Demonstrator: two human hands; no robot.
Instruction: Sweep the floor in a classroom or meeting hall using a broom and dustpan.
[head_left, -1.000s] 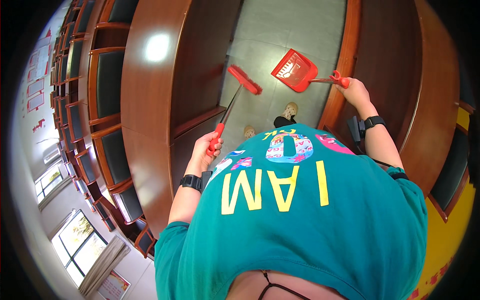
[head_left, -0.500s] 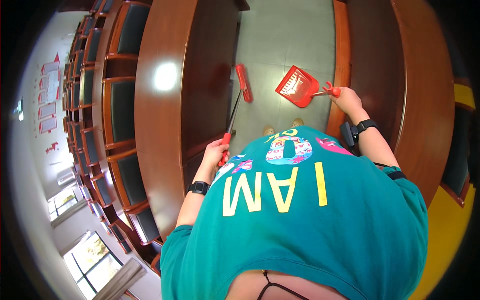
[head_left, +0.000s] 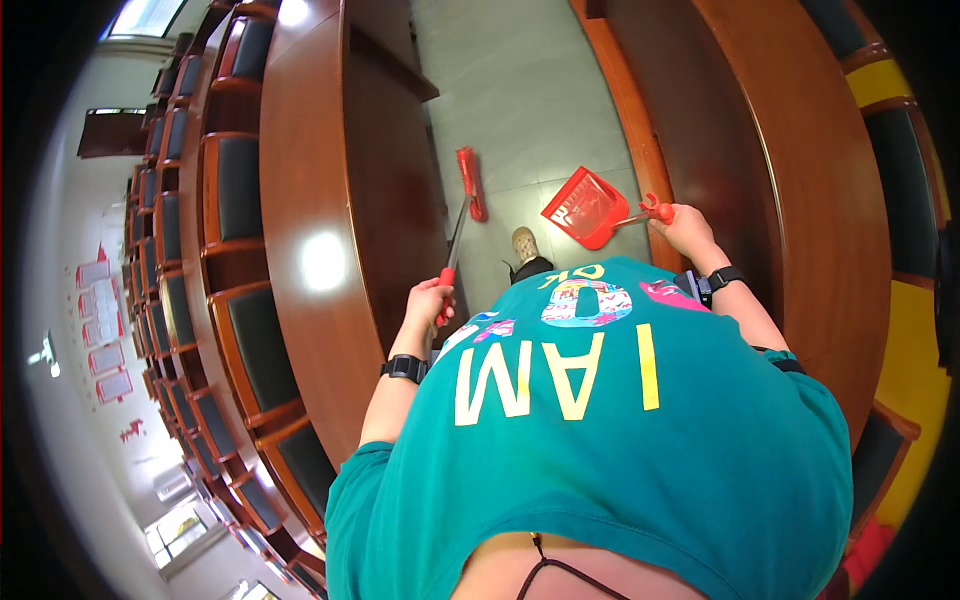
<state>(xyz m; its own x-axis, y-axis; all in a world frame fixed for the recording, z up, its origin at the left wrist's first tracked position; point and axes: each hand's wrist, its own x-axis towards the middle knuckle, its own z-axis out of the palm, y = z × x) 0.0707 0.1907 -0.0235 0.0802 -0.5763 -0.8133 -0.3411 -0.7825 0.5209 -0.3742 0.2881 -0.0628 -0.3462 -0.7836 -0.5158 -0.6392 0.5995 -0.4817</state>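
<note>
My left hand point(head_left: 429, 302) is closed around the red grip of a small broom point(head_left: 470, 186). Its dark shaft slants down and away to a red head near the base of the left wooden desk. In my right hand point(head_left: 688, 232) is the red handle end of a dustpan point(head_left: 588, 208). The red pan, with a row of light teeth along one edge, hangs over the grey floor to the right of the broom head. A gap separates broom and pan. Whether either one touches the floor I cannot tell.
A long wooden desk point(head_left: 308, 200) runs along my left, with rows of dark-padded chairs point(head_left: 255, 345) beyond. Another wooden desk point(head_left: 815, 180) borders the right side. Between them the tiled floor point(head_left: 500, 80) forms a narrow aisle. One shoe point(head_left: 524, 243) shows ahead of my shirt.
I have moved forward along the aisle; the desks and chairs slide back past me. One foot now reaches ahead. Broom and dustpan stay in my hands, slightly lower in view.
</note>
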